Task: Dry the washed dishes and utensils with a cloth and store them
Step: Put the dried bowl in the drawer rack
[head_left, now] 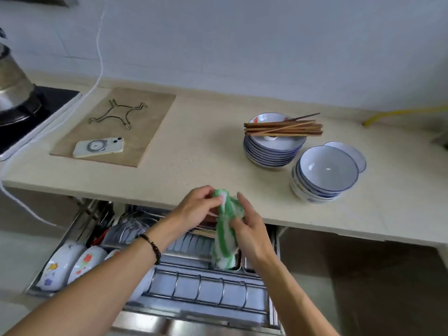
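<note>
Drying step: left hand point(196, 209) and right hand point(249, 229) fingers pinch the green-striped cloth point(226, 229); next, probably a bowl point(327, 170) at two o'clock

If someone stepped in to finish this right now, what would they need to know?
Left hand and right hand both grip the green-and-white cloth over the open drawer rack; something small may be wrapped inside, I cannot tell.
On the counter: a plate stack with chopsticks across the top, and stacked bowls.
Done: a few patterned plates already stand in the rack.
Left: the dishes and chopsticks on the counter are not yet stored.
</note>
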`<control>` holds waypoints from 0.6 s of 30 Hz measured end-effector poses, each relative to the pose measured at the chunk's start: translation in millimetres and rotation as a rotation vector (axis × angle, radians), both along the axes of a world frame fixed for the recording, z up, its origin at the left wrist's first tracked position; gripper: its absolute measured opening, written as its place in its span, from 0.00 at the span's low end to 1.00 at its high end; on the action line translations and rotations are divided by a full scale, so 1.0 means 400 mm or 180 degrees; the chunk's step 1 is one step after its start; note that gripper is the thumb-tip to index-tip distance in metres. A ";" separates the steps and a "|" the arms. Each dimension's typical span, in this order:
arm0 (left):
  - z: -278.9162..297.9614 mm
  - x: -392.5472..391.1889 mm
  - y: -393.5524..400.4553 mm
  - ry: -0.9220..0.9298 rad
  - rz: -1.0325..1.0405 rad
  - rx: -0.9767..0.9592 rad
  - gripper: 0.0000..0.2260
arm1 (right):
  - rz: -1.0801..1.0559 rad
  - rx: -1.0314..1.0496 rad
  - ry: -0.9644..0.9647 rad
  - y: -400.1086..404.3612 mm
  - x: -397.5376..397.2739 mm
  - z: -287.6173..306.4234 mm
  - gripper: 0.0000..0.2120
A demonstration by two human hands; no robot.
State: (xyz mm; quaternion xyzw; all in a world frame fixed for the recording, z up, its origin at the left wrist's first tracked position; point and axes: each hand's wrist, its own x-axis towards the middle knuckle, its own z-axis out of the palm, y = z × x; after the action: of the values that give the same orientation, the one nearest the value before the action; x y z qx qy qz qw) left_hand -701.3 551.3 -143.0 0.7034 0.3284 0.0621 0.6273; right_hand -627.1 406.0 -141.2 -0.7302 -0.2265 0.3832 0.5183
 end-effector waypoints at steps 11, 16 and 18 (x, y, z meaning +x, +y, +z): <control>0.184 0.424 -0.335 -0.0208 -0.1253 0.0070 0.05 | -0.0448 -0.0340 -0.0638 -0.380 0.373 0.124 0.32; 0.229 0.613 -0.464 -0.0230 -0.1327 0.0318 0.05 | -0.0702 0.0127 -0.0168 -0.518 0.563 0.127 0.12; 0.233 0.680 -0.505 -0.0205 -0.1215 0.0562 0.05 | -0.0910 0.0185 0.0032 -0.557 0.619 0.125 0.10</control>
State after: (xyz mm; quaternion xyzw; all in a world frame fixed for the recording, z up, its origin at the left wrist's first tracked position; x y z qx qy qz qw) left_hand -429.4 349.4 -49.8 0.8028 0.1622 -0.0068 0.5738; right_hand -379.3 183.3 -91.1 -0.7378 -0.1286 0.3024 0.5897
